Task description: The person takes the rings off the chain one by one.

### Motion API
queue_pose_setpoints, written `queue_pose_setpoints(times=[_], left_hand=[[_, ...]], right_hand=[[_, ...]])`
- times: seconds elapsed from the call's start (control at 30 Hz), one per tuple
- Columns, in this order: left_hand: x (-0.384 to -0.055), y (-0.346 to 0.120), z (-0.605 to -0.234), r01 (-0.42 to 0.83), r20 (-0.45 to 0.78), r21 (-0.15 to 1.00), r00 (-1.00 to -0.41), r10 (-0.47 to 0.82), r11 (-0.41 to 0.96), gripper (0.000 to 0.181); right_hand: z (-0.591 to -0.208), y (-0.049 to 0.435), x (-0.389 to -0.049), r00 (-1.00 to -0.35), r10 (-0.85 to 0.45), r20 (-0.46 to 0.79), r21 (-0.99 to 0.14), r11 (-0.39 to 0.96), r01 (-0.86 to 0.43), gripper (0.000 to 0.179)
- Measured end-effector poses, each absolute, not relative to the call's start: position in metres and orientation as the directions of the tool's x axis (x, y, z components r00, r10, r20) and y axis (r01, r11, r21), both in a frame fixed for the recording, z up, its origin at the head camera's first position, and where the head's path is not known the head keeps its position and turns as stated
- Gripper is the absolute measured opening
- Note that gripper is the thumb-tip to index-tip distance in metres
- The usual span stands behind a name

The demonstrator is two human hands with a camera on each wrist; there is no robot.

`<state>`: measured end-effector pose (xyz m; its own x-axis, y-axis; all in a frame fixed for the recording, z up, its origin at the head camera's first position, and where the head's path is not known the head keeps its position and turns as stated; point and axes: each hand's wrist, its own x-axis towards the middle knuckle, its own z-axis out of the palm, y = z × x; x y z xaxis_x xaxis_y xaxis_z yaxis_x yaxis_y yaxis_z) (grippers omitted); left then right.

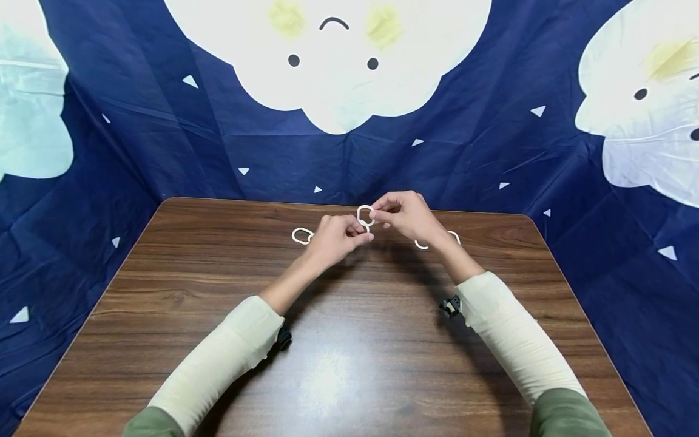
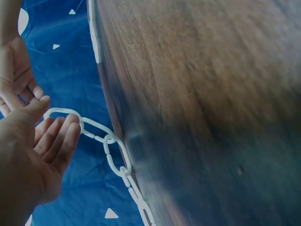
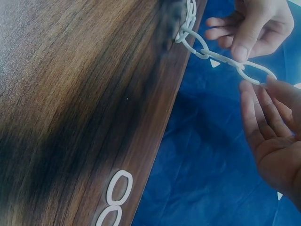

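White plastic chain links are held up between both hands near the table's far edge. The right hand (image 1: 406,216) pinches the end link (image 1: 364,207) between thumb and fingers. The left hand (image 1: 334,238) grips the link (image 1: 368,227) joined to it. In the right wrist view, the left thumb (image 3: 241,52) presses on that joined link. From there a chain (image 2: 107,160) of several interlocked links runs down to the table, as the left wrist view shows. In the head view the left hand hides most of this chain; one link (image 1: 302,229) peeks out beside it.
More white links (image 3: 110,188) lie on the wooden table (image 1: 349,315) under the right wrist, partly covered by it in the head view. A dark blue curtain (image 1: 180,139) with clouds and triangles stands behind and at both sides of the table.
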<state>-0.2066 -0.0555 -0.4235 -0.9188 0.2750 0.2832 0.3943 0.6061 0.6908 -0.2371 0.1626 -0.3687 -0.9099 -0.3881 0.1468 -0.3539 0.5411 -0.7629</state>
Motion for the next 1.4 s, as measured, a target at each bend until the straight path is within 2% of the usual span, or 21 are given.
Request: queue_pose_setpoints(times=[0.2, 0.67, 1.13, 1.4], left_hand=[[-0.207, -0.053, -0.424, 0.377, 0.276, 0.656, -0.926, 0.257, 0.654, 0.021], [-0.205, -0.051, -0.43, 0.406, 0.307, 0.622, -0.913, 0.268, 0.669, 0.015], [-0.202, -0.044, -0.436, 0.32, 0.293, 0.63, -0.942, 0.166, 0.707, 0.014], [-0.202, -0.047, -0.437, 0.312, 0.299, 0.619, -0.942, 0.151, 0.721, 0.012]], right_hand=[[-0.37, 0.162, -0.236, -0.913, -0.386, 0.134, -0.774, 0.535, -0.34, 0.013], [-0.371, 0.161, -0.237, -0.913, -0.384, 0.14, -0.776, 0.53, -0.342, 0.013], [-0.373, 0.161, -0.238, -0.914, -0.382, 0.139, -0.786, 0.519, -0.336, 0.014], [-0.372, 0.162, -0.238, -0.913, -0.381, 0.144, -0.794, 0.507, -0.337, 0.015]])
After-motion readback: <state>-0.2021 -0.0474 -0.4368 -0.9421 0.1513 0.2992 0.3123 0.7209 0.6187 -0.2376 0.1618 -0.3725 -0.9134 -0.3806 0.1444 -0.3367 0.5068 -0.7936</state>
